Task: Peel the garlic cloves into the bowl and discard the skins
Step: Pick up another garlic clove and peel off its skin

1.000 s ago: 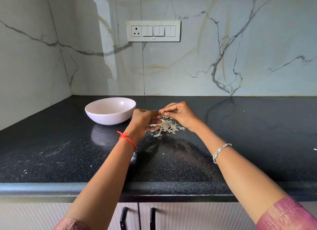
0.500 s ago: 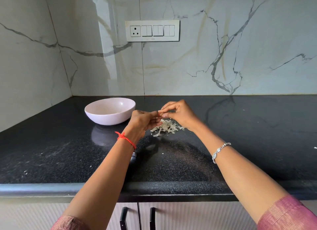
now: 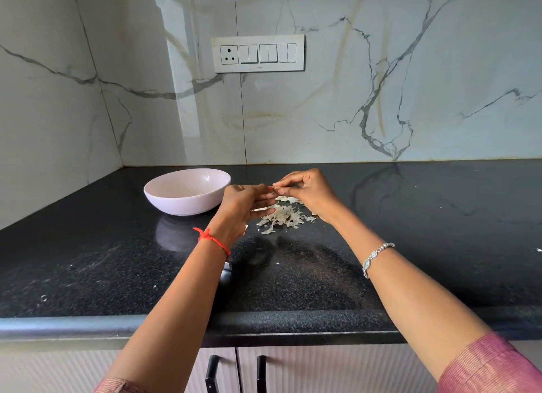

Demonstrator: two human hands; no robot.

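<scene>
While both hands meet above the surface (image 3: pixel 440 231), peeling is judged to be the step in hand. Left hand (image 3: pixel 240 205) has thumb and forefinger curled, pinching a small pale clove (image 3: pixel 274 188); its lower fingers lie straighter beneath. Right hand (image 3: pixel 305 193) pinches the same clove from the other side, fingertips touching the left's. Whether it grips skin or flesh is too small to tell.

Clove sits in the air between the fingertips, over the far edge of the skins (image 3: pixel 283 218) and right of the bowl (image 3: pixel 181 205).

Doing it well, as a judgement: left holds the clove firm, right nips a loose skin edge and strips it along the length, letting it fall on the pile. Bare clove then goes left into the bowl, just beside the left hand.

Looks: only a pale sliver of clove shows, mostly hidden by fingers. Skins are thin, whitish, curled shreds in a loose heap on the surface. Bowl is pale, shallow, upright; its contents are unreadable from this angle.
</scene>
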